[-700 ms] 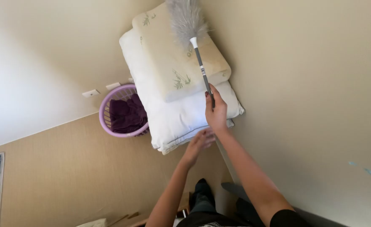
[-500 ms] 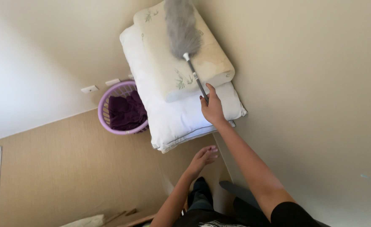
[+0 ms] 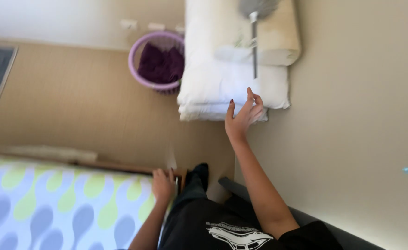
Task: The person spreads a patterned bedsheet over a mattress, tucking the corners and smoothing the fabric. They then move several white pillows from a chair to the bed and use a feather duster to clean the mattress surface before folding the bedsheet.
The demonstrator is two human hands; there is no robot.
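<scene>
A beige carpeted floor (image 3: 74, 102) filled the left of the view, and a plain cream wall (image 3: 352, 115) the right. Against that wall I saw a stack of white pillows (image 3: 222, 83), with a cream pillow (image 3: 278, 41) lying on top. A duster (image 3: 254, 41), grey-headed with a slim grey handle, lay along that stack, its head at the far end and its handle pointing back toward me.

My right hand (image 3: 242, 118) was raised just short of the handle's near end. Its fingers (image 3: 249, 98) were spread loosely and held nothing; the tip of the handle sat just beyond the longest fingertip, close but apart, with white pillow showing between them.

My left hand (image 3: 163, 184) rested low in the view, fingers curled over the edge of a bed cover (image 3: 60, 203) patterned in grey and yellow-green waves. I could not tell whether that hand gripped the edge or only lay on it.

Beside the pillows, on the floor, stood a round lilac basket (image 3: 141, 76) with dark purple cloth (image 3: 160, 65) inside.
</scene>
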